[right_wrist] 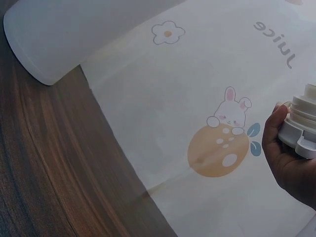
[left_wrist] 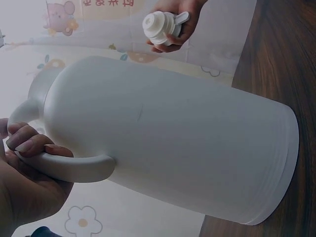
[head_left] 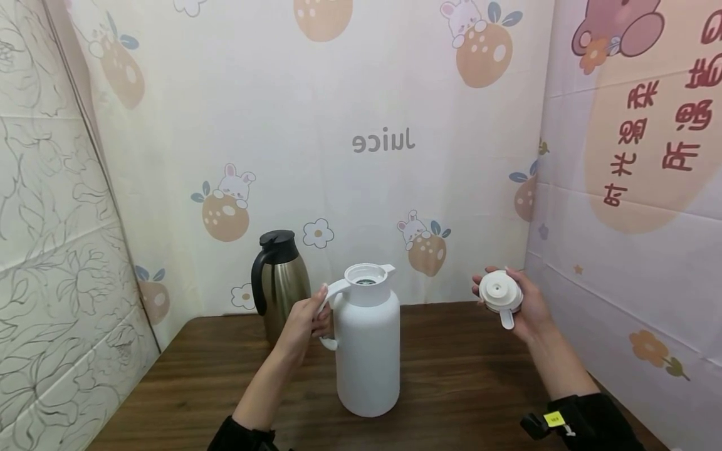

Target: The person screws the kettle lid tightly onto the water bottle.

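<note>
A white thermos jug (head_left: 368, 357) stands upright on the wooden table, its round mouth uncovered at the top. My left hand (head_left: 304, 321) grips the jug's handle (left_wrist: 74, 169), with the fingers curled round it in the left wrist view. Off to the right, raised above the table, my right hand (head_left: 533, 307) holds the white lid (head_left: 499, 291). The lid's stepped underside faces the head camera and its small lever points down. In the right wrist view the lid (right_wrist: 302, 121) is cut off by the frame's edge.
Behind my left hand stands a steel thermos jug (head_left: 287, 282) with a black lid and handle. The brown wooden table (head_left: 451, 369) reaches back to a printed cloth wall (head_left: 361, 200). Another printed cloth (head_left: 620, 269) hangs along the right side.
</note>
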`<state>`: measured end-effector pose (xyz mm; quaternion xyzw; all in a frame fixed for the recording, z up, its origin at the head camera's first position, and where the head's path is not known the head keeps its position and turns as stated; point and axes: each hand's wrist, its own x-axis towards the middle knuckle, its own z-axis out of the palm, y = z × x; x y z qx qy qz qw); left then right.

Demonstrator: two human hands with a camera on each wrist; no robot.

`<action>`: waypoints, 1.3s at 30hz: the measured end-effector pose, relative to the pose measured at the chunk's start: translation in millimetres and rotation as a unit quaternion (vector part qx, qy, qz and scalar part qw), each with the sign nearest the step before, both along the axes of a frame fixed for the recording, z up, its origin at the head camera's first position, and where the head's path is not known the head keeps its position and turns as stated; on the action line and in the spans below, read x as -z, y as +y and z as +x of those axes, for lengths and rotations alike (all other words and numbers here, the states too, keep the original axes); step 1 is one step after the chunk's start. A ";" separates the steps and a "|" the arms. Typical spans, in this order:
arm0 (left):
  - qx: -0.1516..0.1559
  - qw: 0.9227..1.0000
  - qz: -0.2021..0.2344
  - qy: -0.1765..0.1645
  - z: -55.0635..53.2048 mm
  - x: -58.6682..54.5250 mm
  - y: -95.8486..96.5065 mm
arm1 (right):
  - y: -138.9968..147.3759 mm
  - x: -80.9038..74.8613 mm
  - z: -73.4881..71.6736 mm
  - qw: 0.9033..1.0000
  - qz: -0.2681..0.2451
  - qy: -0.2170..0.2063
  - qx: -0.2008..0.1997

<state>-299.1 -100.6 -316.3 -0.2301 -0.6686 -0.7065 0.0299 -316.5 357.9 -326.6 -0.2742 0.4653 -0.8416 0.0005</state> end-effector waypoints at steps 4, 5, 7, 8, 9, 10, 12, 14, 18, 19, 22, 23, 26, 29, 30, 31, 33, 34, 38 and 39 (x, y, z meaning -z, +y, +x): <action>0.005 1.000 -0.003 -0.009 1.3 0.2 -5.5 | -0.3 1.2 -0.9 1.000 0.000 0.003 -0.008; 0.006 1.000 -0.005 -0.012 1.7 0.3 -7.1 | -0.4 1.5 -1.2 1.000 -0.001 0.003 -0.011; 0.011 1.000 -0.006 -0.017 2.4 0.7 -10.2 | -0.6 2.1 -2.2 1.000 -0.001 0.004 -0.013; 0.013 1.000 -0.009 -0.019 2.8 1.0 -11.9 | -0.7 2.3 -2.8 1.000 -0.002 0.004 -0.017; 0.016 1.000 -0.010 -0.021 3.3 1.1 -13.6 | -0.8 2.4 -3.5 1.000 -0.003 0.003 -0.020; 0.019 1.000 -0.010 -0.022 3.7 1.3 -15.3 | -0.8 2.6 -4.4 1.000 -0.003 0.003 -0.022; 0.024 0.999 -0.011 -0.023 4.3 1.7 -18.7 | -0.9 3.0 -5.7 1.000 -0.004 0.002 -0.027; 0.025 0.999 -0.009 -0.024 4.3 2.0 -21.7 | -1.5 3.5 -6.8 0.999 -0.004 0.002 -0.034; 0.022 1.000 -0.005 -0.021 3.2 3.4 -26.1 | -4.0 5.4 -8.0 0.999 0.004 -0.002 -0.041; 0.021 1.000 -0.005 -0.020 2.8 4.0 -26.8 | -4.9 6.0 -8.1 0.999 0.007 -0.003 -0.042; 0.025 1.000 -0.007 -0.016 1.2 6.0 -28.2 | -8.4 7.6 -8.3 0.999 0.016 -0.006 -0.036; 0.028 0.999 -0.005 -0.016 0.4 6.7 -28.5 | -10.1 8.0 -8.2 0.999 0.020 -0.006 -0.032; 0.039 0.999 0.003 -0.011 -2.3 8.0 -29.2 | -15.7 8.1 -8.2 0.999 0.035 -0.001 -0.018; 0.053 0.999 0.010 -0.006 -5.3 7.6 -29.9 | -21.9 6.4 -8.4 0.999 0.045 0.009 -0.014; 0.059 0.998 0.009 -0.003 -6.1 7.2 -30.4 | -23.7 5.6 -8.5 0.999 0.045 0.013 -0.016; 0.065 0.998 0.010 -0.003 -6.5 6.5 -30.7 | -25.8 4.8 -8.6 0.999 0.047 0.016 -0.017; 0.076 0.997 0.011 -0.002 -7.3 5.4 -31.2 | -29.5 3.3 -8.7 0.998 0.055 0.024 -0.015; 0.081 0.997 0.010 -0.002 -7.6 5.1 -31.5 | -31.1 2.7 -8.9 0.998 0.059 0.027 -0.012; 0.094 0.995 0.018 0.003 -7.6 5.5 -30.4 | -36.1 0.5 -8.6 0.995 0.087 0.043 0.019; 0.097 0.995 0.020 0.005 -7.7 5.9 -29.9 | -37.2 0.1 -8.4 0.994 0.092 0.046 0.027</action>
